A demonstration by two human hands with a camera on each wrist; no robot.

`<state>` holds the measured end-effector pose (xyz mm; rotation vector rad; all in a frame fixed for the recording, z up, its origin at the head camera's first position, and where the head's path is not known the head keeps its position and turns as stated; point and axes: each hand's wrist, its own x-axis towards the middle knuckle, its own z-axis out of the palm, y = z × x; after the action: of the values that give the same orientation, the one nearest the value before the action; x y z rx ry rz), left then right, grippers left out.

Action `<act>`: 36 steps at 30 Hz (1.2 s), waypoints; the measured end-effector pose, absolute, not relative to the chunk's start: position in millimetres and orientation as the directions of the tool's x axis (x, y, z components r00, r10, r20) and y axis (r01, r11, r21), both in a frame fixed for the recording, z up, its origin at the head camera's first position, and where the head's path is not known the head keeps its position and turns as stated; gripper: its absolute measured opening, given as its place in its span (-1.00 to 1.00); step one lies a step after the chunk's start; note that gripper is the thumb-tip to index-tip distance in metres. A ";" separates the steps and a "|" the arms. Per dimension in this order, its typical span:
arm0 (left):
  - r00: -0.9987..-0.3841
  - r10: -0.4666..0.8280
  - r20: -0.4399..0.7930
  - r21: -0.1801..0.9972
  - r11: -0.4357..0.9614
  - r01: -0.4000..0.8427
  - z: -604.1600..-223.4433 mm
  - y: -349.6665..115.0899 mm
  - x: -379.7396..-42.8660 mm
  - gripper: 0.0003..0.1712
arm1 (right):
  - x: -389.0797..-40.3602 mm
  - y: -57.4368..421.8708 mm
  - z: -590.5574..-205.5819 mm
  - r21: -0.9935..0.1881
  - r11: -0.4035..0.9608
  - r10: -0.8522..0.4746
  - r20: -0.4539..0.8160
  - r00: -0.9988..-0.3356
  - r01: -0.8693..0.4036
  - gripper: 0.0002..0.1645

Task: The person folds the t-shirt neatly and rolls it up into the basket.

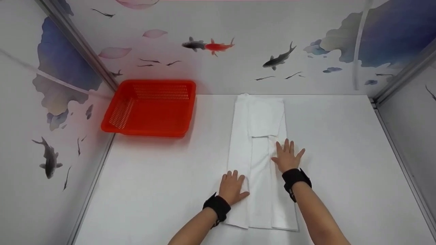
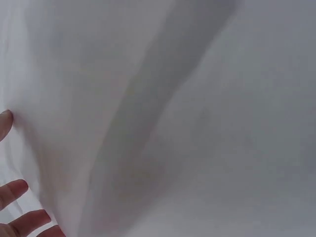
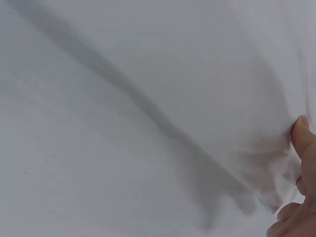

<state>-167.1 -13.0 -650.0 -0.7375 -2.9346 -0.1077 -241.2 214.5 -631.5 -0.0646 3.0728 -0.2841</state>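
A white folded cloth (image 1: pixel 260 183), perhaps a garment, lies lengthwise on the table. Its side panels are turned in, and a squarish flap (image 1: pixel 265 119) lies over the far end. The left hand (image 1: pixel 232 188) rests on its near left side with fingers spread. Farther up, the right hand (image 1: pixel 287 157) touches its right side, fingers extended and apart. In the left wrist view, fingertips (image 2: pixel 29 222) lie at the left border against white fabric. The right wrist view has the thumb (image 3: pixel 302 138) touching the fabric beside a wrinkled edge; the other fingers are partly cut off.
A red plastic basket (image 1: pixel 150 117) with perforated sides stands at the back left. Walls printed with fish and petals enclose the white table (image 1: pixel 167 190) at the back, left and right. Black bands (image 1: pixel 218 207) circle both wrists.
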 end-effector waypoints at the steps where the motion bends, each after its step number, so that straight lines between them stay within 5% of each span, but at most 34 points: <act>1: -0.874 0.467 0.133 0.053 0.877 0.477 -648.8 -10.6 -167.3 -0.42 | -238.4 216.1 -633.1 -0.195 0.979 -0.058 -0.012 -0.998 -0.055 -0.27; 4: -0.880 0.460 0.118 0.097 0.876 0.472 -645.2 -12.3 -171.2 -0.41 | -227.1 219.6 -637.7 -0.282 0.950 -0.138 0.006 -0.990 -0.134 -0.32; 8: -0.894 0.447 -0.001 0.147 0.885 0.442 -642.9 -25.1 -180.0 -0.22 | -213.9 222.0 -640.7 -0.376 0.912 -0.227 -0.135 -0.964 -0.162 -0.29; 20: -0.899 0.424 -0.109 0.193 0.896 0.400 -644.5 -11.9 -193.5 -0.10 | -221.7 233.2 -634.8 -0.381 0.919 -0.203 -0.245 -0.948 -0.099 -0.25; 27: -0.886 0.452 -0.099 0.222 0.879 0.423 -639.2 -10.7 -189.5 -0.16 | -212.6 243.9 -630.8 -0.415 0.900 -0.230 -0.192 -0.954 -0.133 -0.25; 36: -0.791 0.609 -0.054 0.284 0.769 0.573 -643.6 -39.7 -157.1 -0.26 | -165.0 266.5 -632.6 -0.437 0.871 -0.280 -0.062 -0.958 -0.226 -0.25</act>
<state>-157.1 -39.7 -643.6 -1.0378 -3.0883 -0.4190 -165.0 266.5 -632.6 -0.3962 2.9183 -0.6587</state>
